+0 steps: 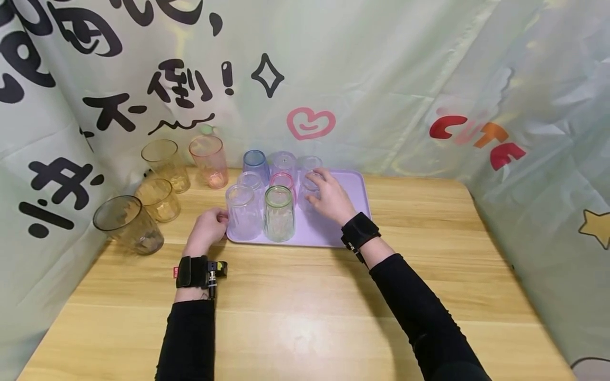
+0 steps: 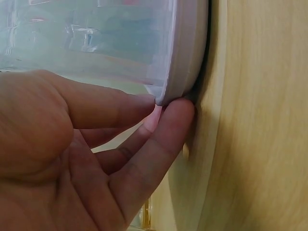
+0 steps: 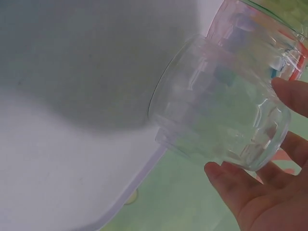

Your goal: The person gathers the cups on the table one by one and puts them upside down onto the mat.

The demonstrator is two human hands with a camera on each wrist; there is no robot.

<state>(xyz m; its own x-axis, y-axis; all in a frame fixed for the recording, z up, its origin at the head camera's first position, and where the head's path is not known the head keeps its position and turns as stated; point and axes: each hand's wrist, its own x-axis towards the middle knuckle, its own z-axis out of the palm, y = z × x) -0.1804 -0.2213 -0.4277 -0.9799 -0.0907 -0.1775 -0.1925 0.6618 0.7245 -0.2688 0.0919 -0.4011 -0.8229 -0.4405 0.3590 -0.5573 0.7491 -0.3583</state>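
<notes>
My left hand [image 1: 208, 228] is at the front left corner of the lilac tray [image 1: 320, 234], its thumb and finger pinching the rim. In the right wrist view, my right hand [image 3: 269, 190] has thumb and fingers around the base end of a clear glass [image 3: 226, 106], which stands upside down on the tray's right part. Left of it on the tray are several more upturned glasses: a green-rimmed one [image 1: 279, 219], a pink-rimmed one [image 1: 284, 182], a blue one [image 1: 256, 161], a pale purple one [image 1: 283, 160] and a clear one [image 1: 244, 214] near the left hand.
Left of the tray, on the wooden table [image 1: 305, 296], stand a grey glass [image 1: 131, 227], a short amber glass [image 1: 159, 201], a taller amber glass [image 1: 169, 166] and a pink glass [image 1: 209, 161]. A printed cloth [image 1: 371, 95] hangs close behind the tray and along both sides.
</notes>
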